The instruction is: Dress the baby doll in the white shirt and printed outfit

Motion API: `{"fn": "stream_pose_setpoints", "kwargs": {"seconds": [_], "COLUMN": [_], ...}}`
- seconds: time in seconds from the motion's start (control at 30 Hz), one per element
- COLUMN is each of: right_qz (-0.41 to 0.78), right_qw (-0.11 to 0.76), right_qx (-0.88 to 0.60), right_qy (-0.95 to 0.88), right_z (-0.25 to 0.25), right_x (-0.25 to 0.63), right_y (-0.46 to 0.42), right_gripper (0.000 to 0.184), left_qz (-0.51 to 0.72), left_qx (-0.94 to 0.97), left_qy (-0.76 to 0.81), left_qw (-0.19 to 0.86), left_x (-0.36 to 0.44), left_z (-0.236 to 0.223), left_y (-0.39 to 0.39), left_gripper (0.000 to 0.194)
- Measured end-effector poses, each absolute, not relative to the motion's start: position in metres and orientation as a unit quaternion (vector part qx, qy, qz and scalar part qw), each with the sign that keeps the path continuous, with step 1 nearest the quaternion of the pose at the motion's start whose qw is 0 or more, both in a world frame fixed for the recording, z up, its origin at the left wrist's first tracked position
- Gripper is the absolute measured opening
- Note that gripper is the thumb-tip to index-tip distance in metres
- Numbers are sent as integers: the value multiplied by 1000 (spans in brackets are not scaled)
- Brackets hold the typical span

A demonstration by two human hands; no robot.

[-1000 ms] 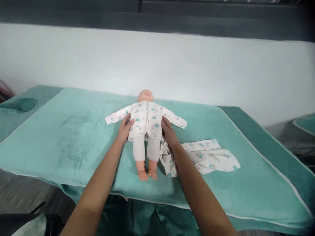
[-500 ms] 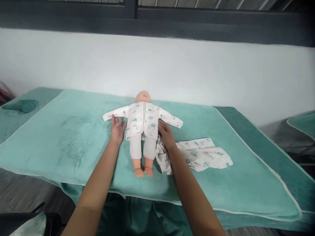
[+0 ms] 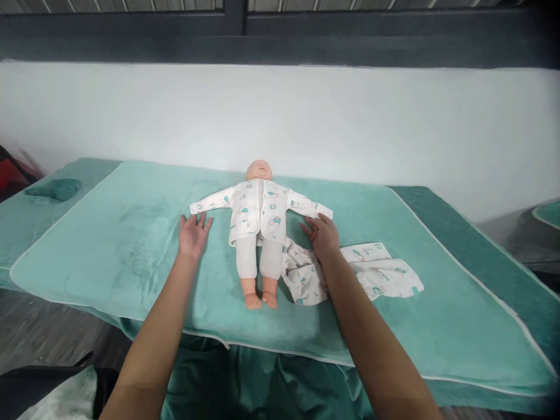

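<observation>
**Both hands flat beside the dressed doll**

A doll (image 3: 259,233) lies on its back on a teal towel (image 3: 131,245) spread over the tabletop, head toward the white wall (image 3: 280,116) and bare feet toward the near edge. It wears a printed white jacket (image 3: 260,213) with both sleeves stretched out to the sides, and plain white leggings below.

The left hand (image 3: 192,233) lies palm down on the towel, fingers spread, just below the tip of the doll's sleeve on that side and apart from the body. Its grip is released and holds nothing.

The right hand (image 3: 324,236) also lies palm down with fingers extended, its fingertips close under the other sleeve's cuff. It rests on the upper edge of a crumpled printed garment (image 3: 371,274) that lies on the towel just beside the doll's legs and runs off to the right. This grip too is released; whether it presses on the cloth cannot be told.

A small dark-green bundle (image 3: 55,189) sits at the far left of the tabletop, well apart from the doll.
</observation>
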State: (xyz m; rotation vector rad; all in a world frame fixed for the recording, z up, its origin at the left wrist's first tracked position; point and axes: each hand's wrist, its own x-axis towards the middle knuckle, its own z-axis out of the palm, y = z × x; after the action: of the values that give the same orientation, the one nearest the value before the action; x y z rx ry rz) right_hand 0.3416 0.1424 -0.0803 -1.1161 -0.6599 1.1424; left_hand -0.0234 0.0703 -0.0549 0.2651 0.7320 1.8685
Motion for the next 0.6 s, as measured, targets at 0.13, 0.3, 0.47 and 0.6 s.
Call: {"fn": "stream_pose_setpoints", "kwargs": {"seconds": [0.13, 0.3, 0.47, 0.6], "right_qz": [461, 395, 264, 152], "right_qw": [654, 621, 459, 377], "right_qx": [-518, -566, -613, -581], "right_qy": [-301, -370, -587, -705], "right_z": [-79, -80, -75, -76], "right_x": [343, 328, 323, 327], "right_y": [140, 106, 42, -1], "right_gripper": [48, 43, 42, 40], "left_qz": [796, 808, 742, 605], "left_qx": [129, 166, 318, 496], "left_qy": [304, 348, 465, 536], "left_qw": [507, 446, 364, 316], "left_x": [-29, -14, -3, 13], "left_z": [-56, -62, -77, -86], "left_y": [62, 55, 44, 28], "left_gripper": [62, 62, 42, 30]}}
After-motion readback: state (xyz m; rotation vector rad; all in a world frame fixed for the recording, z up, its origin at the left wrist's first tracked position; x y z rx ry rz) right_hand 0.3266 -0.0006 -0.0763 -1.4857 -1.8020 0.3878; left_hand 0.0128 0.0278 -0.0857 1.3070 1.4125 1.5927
